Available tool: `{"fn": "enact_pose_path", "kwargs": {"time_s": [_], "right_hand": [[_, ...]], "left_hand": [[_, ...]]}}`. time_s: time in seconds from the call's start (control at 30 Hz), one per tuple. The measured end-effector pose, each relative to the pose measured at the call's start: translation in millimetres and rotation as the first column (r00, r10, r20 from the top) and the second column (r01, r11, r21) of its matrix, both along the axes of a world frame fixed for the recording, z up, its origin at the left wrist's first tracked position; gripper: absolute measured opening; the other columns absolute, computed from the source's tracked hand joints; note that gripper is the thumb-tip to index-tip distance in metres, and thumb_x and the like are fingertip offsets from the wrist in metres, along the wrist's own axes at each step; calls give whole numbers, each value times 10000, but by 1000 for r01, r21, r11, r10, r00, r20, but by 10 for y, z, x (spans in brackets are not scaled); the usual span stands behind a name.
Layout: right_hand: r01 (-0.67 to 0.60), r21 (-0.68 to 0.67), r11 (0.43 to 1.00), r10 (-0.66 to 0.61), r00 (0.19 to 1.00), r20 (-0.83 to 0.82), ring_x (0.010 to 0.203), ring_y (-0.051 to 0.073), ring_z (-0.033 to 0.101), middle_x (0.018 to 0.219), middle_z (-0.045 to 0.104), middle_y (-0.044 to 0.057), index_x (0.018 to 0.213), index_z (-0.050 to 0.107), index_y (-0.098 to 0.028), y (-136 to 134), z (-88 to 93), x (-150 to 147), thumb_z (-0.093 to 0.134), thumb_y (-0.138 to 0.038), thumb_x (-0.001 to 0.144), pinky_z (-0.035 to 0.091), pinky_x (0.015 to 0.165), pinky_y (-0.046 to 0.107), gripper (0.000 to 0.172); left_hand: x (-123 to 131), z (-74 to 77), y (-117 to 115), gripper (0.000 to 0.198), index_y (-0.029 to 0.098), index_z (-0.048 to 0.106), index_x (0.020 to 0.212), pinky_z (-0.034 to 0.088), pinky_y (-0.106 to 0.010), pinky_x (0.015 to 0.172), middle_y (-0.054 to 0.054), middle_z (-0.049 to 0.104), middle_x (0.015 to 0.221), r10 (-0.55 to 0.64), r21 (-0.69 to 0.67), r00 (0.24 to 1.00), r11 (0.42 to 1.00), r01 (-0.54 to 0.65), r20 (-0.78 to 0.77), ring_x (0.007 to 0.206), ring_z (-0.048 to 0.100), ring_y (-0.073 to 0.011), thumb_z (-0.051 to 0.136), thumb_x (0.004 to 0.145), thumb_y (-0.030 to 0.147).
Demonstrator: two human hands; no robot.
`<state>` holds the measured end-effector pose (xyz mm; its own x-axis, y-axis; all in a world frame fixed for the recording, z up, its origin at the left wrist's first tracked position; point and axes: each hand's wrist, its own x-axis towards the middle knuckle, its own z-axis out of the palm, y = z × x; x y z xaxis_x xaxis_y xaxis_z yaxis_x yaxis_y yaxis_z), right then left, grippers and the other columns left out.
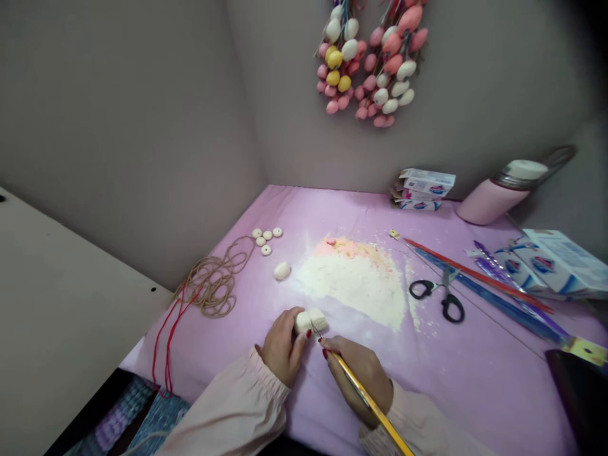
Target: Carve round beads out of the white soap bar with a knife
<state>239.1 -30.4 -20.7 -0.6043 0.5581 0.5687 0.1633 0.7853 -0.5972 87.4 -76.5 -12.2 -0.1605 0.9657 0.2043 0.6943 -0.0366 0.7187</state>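
Observation:
My left hand [284, 344] grips a small white carved block [311, 321] near the table's front, its fingers round the block's left end. A groove runs across the middle of the block. In my right hand [358, 373] is a yellow-handled tool [368, 400], held like a pencil, its thin tip at the groove. Just beyond the block lies a rounded white piece [282, 271]. A heap of white shavings [358, 285], pink and orange along its far edge, spreads out on the pink cloth [304, 209].
Brown cord [213, 285] and red string [171, 335] lie left, near white beads [266, 250]. At right are black-handled scissors [439, 297], long red and blue strips [479, 275], several soap boxes [420, 190] and a pink bottle [491, 201]. Coloured pods [392, 63] hang on the wall.

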Motion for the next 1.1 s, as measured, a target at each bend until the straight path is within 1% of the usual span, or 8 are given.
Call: {"fn": "enact_pose_path", "kwargs": {"time_s": [0.07,0.2,0.4,0.6,0.77,0.97,1.1], "right_hand": [[-13,-1,1000,13,1000,9,668,115,541,719,562,17,923,448,-189,27,-4,-22,370,-121,768,438,610,229,186],[-36,-51,998,38,999,28,668,112,531,718,551,19,923,444,-184,60,-3,-45,355,-118,773,429,606,226,186],[-89,-93,992,98,991,92,594,104,504,652,509,-1,868,449,-187,40,20,-28,337,-129,775,394,551,216,156],[-52,-172,984,76,987,138,617,102,516,667,519,-1,856,444,-190,-15,33,18,323,-158,779,384,562,206,147],[-4,-213,977,41,984,172,597,105,532,646,538,-6,815,454,-199,-28,39,49,329,-184,775,393,544,208,132],[36,-145,989,-26,997,74,692,99,546,737,575,-2,877,452,-213,-41,44,56,368,-155,761,416,620,197,154],[55,-116,992,-48,997,58,682,100,551,733,579,2,894,450,-209,-5,61,8,373,-148,759,429,601,189,167]], "left_hand": [[-1,-2,5,290,162,374,1036,365,-319,769,-78,486,944,0,-2,1000,1000,0,10,875,448,-165,368,759,248],[-3,3,15,290,162,375,1037,363,-309,768,-76,483,942,-5,-15,1000,1000,5,23,871,446,-160,375,758,239],[1,3,15,289,163,370,1037,356,-305,772,-74,474,947,-7,-12,1000,1000,7,22,879,436,-160,377,756,227],[0,-21,-3,290,164,361,1042,346,-292,782,-67,467,954,-8,-1,1000,1000,8,-10,883,427,-150,377,758,224],[6,-19,-13,286,161,360,1037,347,-282,781,-62,468,949,-1,-10,1000,1000,1,-17,877,427,-143,378,761,234],[0,-18,-6,300,151,362,1046,350,-285,786,-69,473,953,7,2,1000,1000,-7,-14,885,432,-145,382,756,227],[1,-22,2,297,153,374,1039,360,-296,776,-73,483,948,6,5,1000,1000,-6,3,881,444,-155,380,753,235]]}}
